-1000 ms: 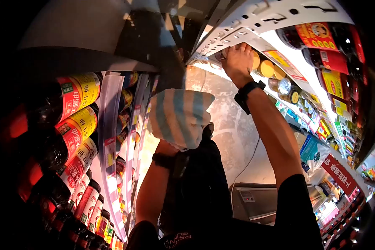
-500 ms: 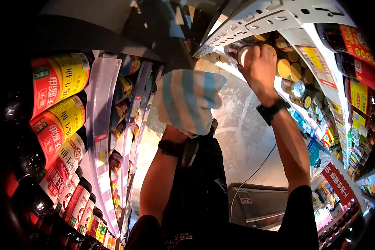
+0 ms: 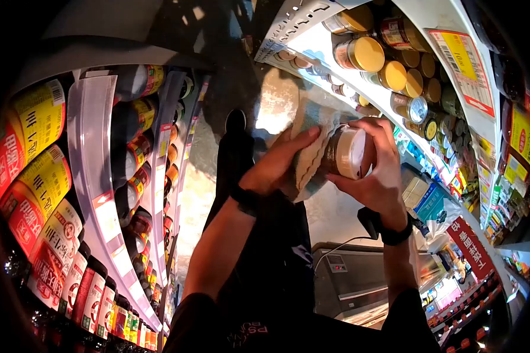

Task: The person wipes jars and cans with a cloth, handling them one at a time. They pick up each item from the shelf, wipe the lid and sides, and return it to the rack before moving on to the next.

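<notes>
My right hand (image 3: 378, 167) is wrapped round a jar (image 3: 347, 152) with a pale lid, its fingers on the side and the thumb underneath. A striped cloth (image 3: 312, 154) is bunched in my left hand (image 3: 285, 157), with the thumb lying over it. The cloth's edge touches or nearly touches the side of the jar. Both hands are close together over the floor, away from the shelf. Several jars with gold lids (image 3: 368, 54) stand on the shelf to the upper right, nearest to my right hand.
On the left, shelves hold dark sauce bottles (image 3: 38, 170) behind a clear price rail (image 3: 97, 176). A price tag (image 3: 462, 67) hangs on the right shelf. Below lies a dark appliance (image 3: 350, 276) with a cable. A red sign (image 3: 471, 247) stands at the lower right.
My right hand has come off the shelf with a jar in it, moving down and left. The cloth, earlier draped over my left hand, is now gripped beside the jar.
</notes>
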Motion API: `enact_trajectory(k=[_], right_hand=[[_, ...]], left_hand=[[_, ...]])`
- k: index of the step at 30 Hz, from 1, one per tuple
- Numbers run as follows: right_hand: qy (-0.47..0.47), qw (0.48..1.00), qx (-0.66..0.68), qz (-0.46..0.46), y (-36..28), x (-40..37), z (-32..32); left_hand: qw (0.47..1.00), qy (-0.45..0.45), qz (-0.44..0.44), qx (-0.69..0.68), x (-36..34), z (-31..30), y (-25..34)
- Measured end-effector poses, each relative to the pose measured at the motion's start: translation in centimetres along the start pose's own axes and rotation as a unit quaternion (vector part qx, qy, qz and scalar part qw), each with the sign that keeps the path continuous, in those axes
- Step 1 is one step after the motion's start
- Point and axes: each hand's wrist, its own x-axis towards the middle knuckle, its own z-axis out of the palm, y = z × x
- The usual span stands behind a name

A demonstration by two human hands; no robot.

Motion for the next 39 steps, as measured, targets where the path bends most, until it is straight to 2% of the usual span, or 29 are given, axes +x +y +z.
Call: enact_trajectory(k=[2, 3, 5, 6, 7, 9, 11, 13, 14, 15, 17, 18, 19, 20, 21, 23, 24, 27, 28, 29, 30, 31, 33, 34, 35, 36, 37, 38, 39], right_hand=[[0.027, 0.965, 0.252, 0.06, 1.6, -0.3, 1.4], [0.023, 0.966, 0.252, 0.057, 1.6, -0.3, 1.8], [0.113, 0.922, 0.357, 0.097, 1.4, -0.2, 3.2], [0.124, 0.901, 0.404, 0.093, 1.8, 0.2, 4.0], [0.136, 0.877, 0.452, 0.087, 2.3, 0.7, 4.9], [0.176, 0.887, 0.424, 0.057, 3.5, 1.6, 6.9], [0.16, 0.891, 0.42, 0.064, 5.2, 2.5, 9.1], [0.147, 0.93, 0.335, 0.041, 7.9, 3.7, 10.9], [0.154, 0.931, 0.332, 0.009, 9.3, 4.6, 12.1], [0.164, 0.931, 0.325, -0.017, 10.8, 5.2, 13.4], [0.189, 0.95, 0.247, -0.04, 12.4, 6.4, 15.6], [0.225, 0.943, 0.235, -0.064, 13.4, 6.8, 16.9], [0.25, 0.937, 0.227, -0.091, 14.2, 7.2, 18.1], [0.262, 0.913, 0.307, -0.053, 14.0, 7.5, 19.5], [0.27, 0.912, 0.292, -0.103, 15.8, 8.0, 20.7], [0.256, 0.91, 0.314, -0.088, 17.5, 8.7, 22.5], [0.232, 0.883, 0.39, -0.123, 18.8, 9.0, 23.5], [0.199, 0.88, 0.413, -0.119, 20.2, 9.1, 24.0], [0.186, 0.893, 0.389, -0.128, 20.7, 9.4, 23.5], [0.235, 0.91, 0.294, -0.172, 21.4, 9.6, 23.8], [0.216, 0.909, 0.296, -0.2, 21.8, 9.5, 23.7], [0.198, 0.907, 0.296, -0.226, 22.1, 9.3, 23.4], [0.145, 0.906, 0.339, -0.209, 22.7, 8.9, 23.6], [0.101, 0.907, 0.36, -0.192, 22.7, 8.5, 23.3], [0.06, 0.906, 0.38, -0.176, 22.7, 8.0, 23.2], [0.079, 0.909, 0.343, -0.223, 22.6, 7.7, 23.2], [0.098, 0.905, 0.349, -0.221, 23.0, 7.7, 23.2], [0.057, 0.911, 0.352, -0.206, 23.3, 7.4, 23.3], [0.016, 0.915, 0.353, -0.192, 23.6, 7.2, 23.3]], left_hand=[[0.989, 0.052, 0.013, -0.141, 1.3, 0.2, -1.2], [0.988, 0.053, 0.017, -0.143, 1.9, 0.1, -1.9], [0.983, 0.145, 0.042, -0.102, 3.4, -0.6, -2.9], [0.985, 0.162, 0.043, -0.041, 3.3, 0.0, -2.7], [0.985, 0.16, 0.048, -0.039, 3.4, 0.1, -2.9], [0.984, 0.115, 0.111, -0.077, 4.7, -0.8, -3.2], [0.986, 0.121, 0.091, -0.066, 5.9, -2.2, -3.1], [0.985, 0.082, 0.149, 0.043, 7.6, -4.4, -3.3], [0.991, 0.083, 0.056, -0.088, 9.5, -6.2, -3.0], [0.99, 0.074, 0.089, -0.083, 10.2, -7.4, -2.8], [0.979, 0.125, 0.163, -0.016, 11.8, -9.3, -2.8], [0.979, 0.121, 0.164, -0.016, 12.8, -10.7, -3.0], [0.975, 0.112, 0.188, 0.041, 13.6, -12.1, -2.9], [0.965, 0.11, 0.212, 0.106, 14.1, -13.9, -2.8], [0.949, 0.128, 0.248, 0.146, 15.4, -15.7, -3.4], [0.908, 0.213, 0.273, 0.234, 16.4, -17.3, -3.8], [0.9, 0.218, 0.287, 0.246, 16.7, -17.9, -4.1], [0.867, 0.267, 0.354, 0.227, 16.5, -17.8, -6.4], [0.853, 0.267, 0.381, 0.236, 15.8, -16.9, -6.6], [0.842, 0.264, 0.402, 0.246, 15.3, -16.1, -7.0], [0.866, 0.268, 0.335, 0.257, 14.1, -15.8, -7.2], [0.842, 0.194, 0.405, 0.298, 14.2, -16.3, -7.7], [0.799, 0.163, 0.47, 0.337, 14.2, -16.3, -8.0], [0.757, 0.203, 0.452, 0.425, 13.1, -15.4, -7.8], [0.654, 0.187, 0.522, 0.515, 13.3, -15.2, -7.5], [0.638, 0.163, 0.509, 0.554, 13.1, -15.3, -7.1], [0.626, 0.138, 0.492, 0.589, 12.8, -15.6, -7.1], [0.671, 0.131, 0.453, 0.573, 12.4, -16.2, -7.3], [0.668, 0.121, 0.448, 0.582, 12.7, -16.5, -7.2]])
